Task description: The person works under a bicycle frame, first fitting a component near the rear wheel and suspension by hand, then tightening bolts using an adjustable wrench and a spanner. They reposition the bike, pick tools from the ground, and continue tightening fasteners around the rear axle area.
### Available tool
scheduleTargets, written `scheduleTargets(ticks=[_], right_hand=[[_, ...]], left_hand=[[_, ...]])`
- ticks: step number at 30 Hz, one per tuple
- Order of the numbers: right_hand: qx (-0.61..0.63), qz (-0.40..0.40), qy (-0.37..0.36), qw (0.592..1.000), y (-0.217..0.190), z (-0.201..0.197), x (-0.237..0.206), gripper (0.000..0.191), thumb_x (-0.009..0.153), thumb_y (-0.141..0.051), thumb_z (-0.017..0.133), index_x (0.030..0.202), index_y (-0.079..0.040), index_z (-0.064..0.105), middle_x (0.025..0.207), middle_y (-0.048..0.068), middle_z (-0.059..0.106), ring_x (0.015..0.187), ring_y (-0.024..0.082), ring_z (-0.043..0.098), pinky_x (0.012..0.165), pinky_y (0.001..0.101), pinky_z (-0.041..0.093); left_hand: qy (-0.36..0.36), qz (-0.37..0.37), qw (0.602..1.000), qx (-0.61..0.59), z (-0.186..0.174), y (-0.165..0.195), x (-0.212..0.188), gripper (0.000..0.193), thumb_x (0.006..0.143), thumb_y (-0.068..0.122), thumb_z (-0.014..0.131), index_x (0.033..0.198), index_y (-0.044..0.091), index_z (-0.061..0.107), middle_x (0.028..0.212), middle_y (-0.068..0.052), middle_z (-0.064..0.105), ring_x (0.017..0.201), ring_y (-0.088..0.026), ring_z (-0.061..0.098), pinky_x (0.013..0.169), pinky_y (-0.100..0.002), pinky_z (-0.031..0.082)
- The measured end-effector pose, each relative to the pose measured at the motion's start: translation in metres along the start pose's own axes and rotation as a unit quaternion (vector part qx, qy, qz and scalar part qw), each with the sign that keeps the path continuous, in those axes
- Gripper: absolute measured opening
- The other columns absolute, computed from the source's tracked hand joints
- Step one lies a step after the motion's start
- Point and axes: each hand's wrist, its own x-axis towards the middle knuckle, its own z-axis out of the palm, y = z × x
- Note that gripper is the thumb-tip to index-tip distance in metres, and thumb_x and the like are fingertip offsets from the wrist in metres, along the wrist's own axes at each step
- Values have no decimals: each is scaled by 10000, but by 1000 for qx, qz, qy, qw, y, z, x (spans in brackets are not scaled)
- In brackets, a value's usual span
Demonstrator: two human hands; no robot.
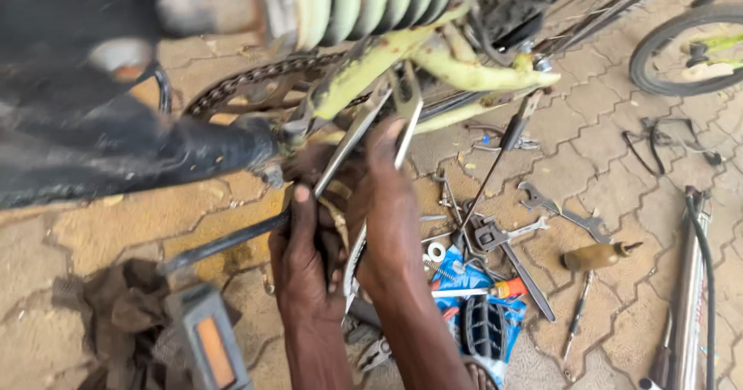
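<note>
- Yellow-green bicycle frame (387, 53) with chain (255, 76) fills the paving's top edge.
- Scattered wrenches (561, 208) and a screwdriver (484, 289) crowd the bricks (604, 158) just right of the hands.
- Left hand (304, 262) and right hand (391, 216) each clamp a spanner (352, 138) at the frame's joint.

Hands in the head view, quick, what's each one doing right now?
Left hand: closed around a flat metal wrench near the bike's crank arm.
Right hand: closed on a second wrench, index finger along it.

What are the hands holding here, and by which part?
Each hand grips a flat metal spanner by its shaft: left hand the spanner, right hand the second spanner, heads up at the yellow-green bicycle frame.
</note>
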Motion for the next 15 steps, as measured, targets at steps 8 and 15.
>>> scheduleTargets(ticks=[8,15], right_hand=[[67,102,-52,991,-20,-5,-10,687,971,-495,332,1430,1,453,1252,172,679,1197,264,666,1014,370,558],[45,59,6,997,-10,8,-3,610,1038,-508,434,1295,24,587,908,118,657,763,197,642,541,268,491]], left_hand=[[-17,1,1000,17,0,-2,-4,406,975,364,623,691,83,551,398,15,383,286,-65,308,266,-234,200],[-66,32,991,-116,7,-5,-2,438,1038,293,633,1361,0,675,769,13,606,562,-36,533,456,-191,411]])
